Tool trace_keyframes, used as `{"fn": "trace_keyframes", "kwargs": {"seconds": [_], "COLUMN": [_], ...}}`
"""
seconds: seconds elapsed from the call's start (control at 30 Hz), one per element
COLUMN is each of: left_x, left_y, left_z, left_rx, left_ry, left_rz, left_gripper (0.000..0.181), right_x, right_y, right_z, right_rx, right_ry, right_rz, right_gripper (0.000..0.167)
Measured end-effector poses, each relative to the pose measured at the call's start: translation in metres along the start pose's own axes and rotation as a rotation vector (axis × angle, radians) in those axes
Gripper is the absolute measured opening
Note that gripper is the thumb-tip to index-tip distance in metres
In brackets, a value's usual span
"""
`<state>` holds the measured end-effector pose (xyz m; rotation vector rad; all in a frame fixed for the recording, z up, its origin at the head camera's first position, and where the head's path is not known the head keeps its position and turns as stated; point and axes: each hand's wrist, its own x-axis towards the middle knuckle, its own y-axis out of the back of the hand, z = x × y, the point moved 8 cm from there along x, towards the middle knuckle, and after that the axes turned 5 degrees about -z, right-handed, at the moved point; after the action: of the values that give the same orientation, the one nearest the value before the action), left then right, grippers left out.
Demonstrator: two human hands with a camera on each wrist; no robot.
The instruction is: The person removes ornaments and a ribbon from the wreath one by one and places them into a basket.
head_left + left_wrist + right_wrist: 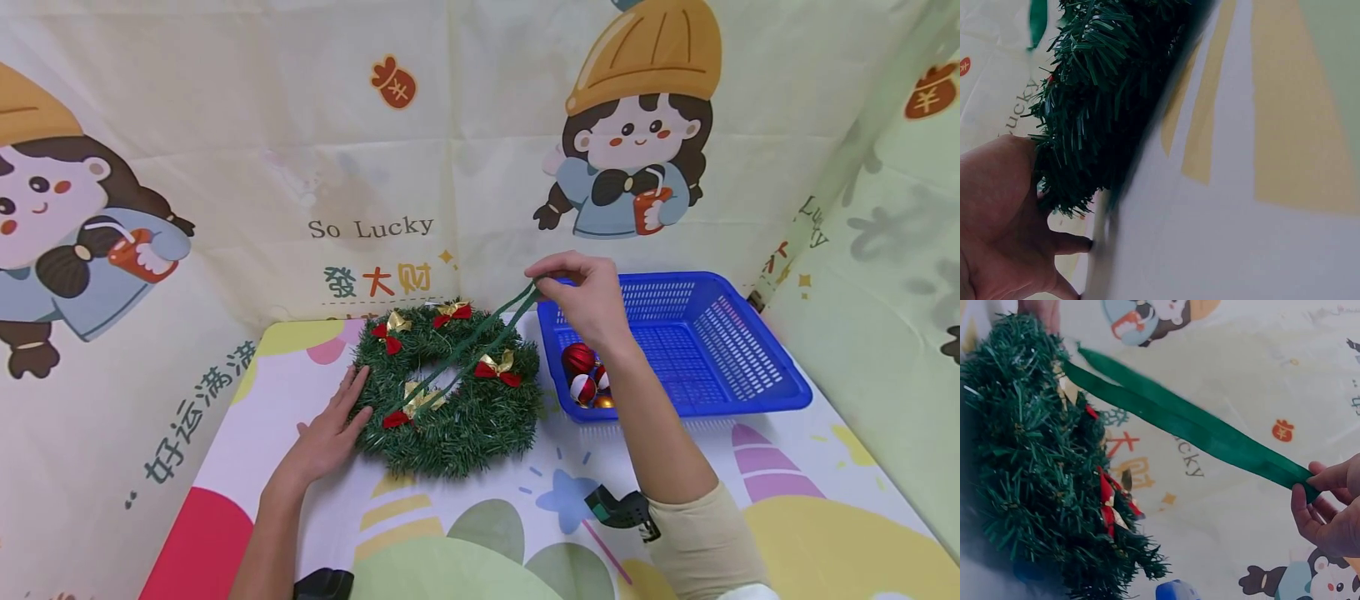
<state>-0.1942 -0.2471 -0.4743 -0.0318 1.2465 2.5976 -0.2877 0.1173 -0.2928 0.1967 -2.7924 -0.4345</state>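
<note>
A green wreath (450, 442) with several red and gold bows (498, 369) lies on the table. My left hand (330, 433) rests against its left side, fingers spread and touching the needles. Above the wreath's right side, my right hand (585, 296) pinches the far end of a green ribbon (480, 329) between thumb and fingers. The ribbon's two strands slant taut down to the wreath's near-left part, passing over the centre hole. In the right wrist view the ribbon (1197, 428) appears wide and flat, folded at the fingertips.
A blue plastic basket (772, 392) stands to the right of the wreath. Red, white and gold ball ornaments (579, 358) sit in its left corner. A patterned cloth (480, 567) covers the table, and a printed curtain (465, 167) hangs behind it.
</note>
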Motion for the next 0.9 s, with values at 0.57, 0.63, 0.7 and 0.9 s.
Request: {"fn": "trace_keyframes", "kwargs": {"seconds": [0.57, 0.63, 0.7, 0.9], "left_x": [-0.001, -0.001, -0.001, -0.001], "left_y": [-0.001, -0.001, 0.0, 0.0], "left_z": [0.0, 0.001, 0.001, 0.002], "left_rx": [0.003, 0.003, 0.002, 0.0], "left_ry": [0.01, 0.01, 0.008, 0.005], "left_rz": [-0.007, -0.007, -0.006, -0.003], "left_gripper": [0.066, 0.066, 0.066, 0.066], "right_x": [-0.01, -0.011, -0.013, -0.018], "right_y": [0.043, 0.05, 0.057, 0.077], "right_z": [0.001, 0.001, 0.001, 0.008], "right_rx": [0.081, 0.106, 0.135, 0.227], "right_ry": [-0.002, 0.0, -0.001, -0.028], "right_rz": [0.13, 0.153, 0.176, 0.244], "right_gripper": [0.019, 0.02, 0.02, 0.02]}}
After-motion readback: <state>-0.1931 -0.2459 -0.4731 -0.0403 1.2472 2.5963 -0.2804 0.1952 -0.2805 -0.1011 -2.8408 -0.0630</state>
